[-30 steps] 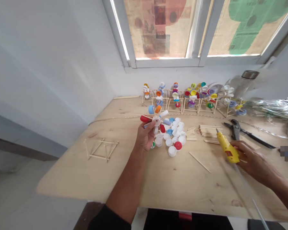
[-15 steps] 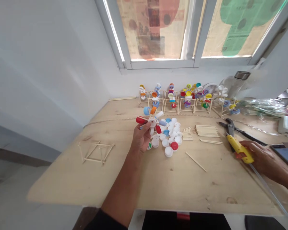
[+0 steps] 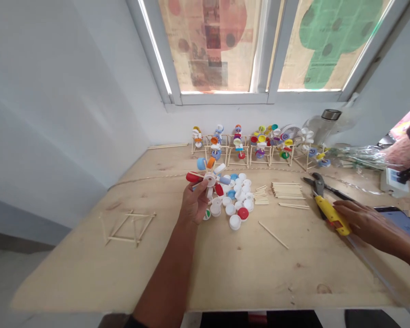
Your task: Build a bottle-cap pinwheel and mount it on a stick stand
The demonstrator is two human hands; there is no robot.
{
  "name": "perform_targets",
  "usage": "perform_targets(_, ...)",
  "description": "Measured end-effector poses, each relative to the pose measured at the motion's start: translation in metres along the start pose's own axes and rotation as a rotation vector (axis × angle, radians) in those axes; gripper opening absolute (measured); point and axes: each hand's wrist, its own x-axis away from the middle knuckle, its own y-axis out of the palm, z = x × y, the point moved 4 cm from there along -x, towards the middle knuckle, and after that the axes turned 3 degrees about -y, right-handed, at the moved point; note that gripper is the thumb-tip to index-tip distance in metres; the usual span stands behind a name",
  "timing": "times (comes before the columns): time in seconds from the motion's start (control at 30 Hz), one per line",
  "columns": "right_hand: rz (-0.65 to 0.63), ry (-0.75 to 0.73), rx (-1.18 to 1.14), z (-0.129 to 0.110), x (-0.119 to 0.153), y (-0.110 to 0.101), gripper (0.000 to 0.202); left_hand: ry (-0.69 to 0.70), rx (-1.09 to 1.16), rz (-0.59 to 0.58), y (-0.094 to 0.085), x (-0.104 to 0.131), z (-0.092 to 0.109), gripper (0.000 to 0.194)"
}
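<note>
My left hand [image 3: 195,202] holds a bottle-cap wheel [image 3: 209,179] by its white hub, with red, blue, orange and white caps on sticks around it. Behind and right of it lies a pile of mostly white caps [image 3: 230,209]. At the right, my right hand [image 3: 362,219] rests on a yellow glue gun [image 3: 332,215] that lies on the table; its fingers lie over the gun's rear part. The gun's tip is beside dark-handled pliers [image 3: 317,184]. A square stick frame [image 3: 130,228] stands on the left.
Finished cap wheels on stick frames [image 3: 238,148] line the wall. Stick bundles [image 3: 287,190] and a single stick [image 3: 273,234] lie mid-table. A phone [image 3: 401,223], a power strip [image 3: 393,181] and a bottle [image 3: 328,123] are at the right. Another person's arm shows at the right edge.
The view has shifted, so most things appear slightly lower and further left. My right hand's fingers lie flatter over the glue gun. My left hand still holds the wheel.
</note>
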Motion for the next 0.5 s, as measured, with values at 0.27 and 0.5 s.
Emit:
perform_targets(0.27, -0.139, -0.107, 0.086, 0.006, -0.009, -0.002, 0.038, -0.001, 0.004, -0.01, 0.0, 0.0, 0.001, 0.03)
perform_targets(0.5, -0.145, -0.067, 0.066, 0.009, -0.002, 0.0, 0.042, -0.004, -0.008, -0.001, -0.001, 0.0, 0.0, 0.032)
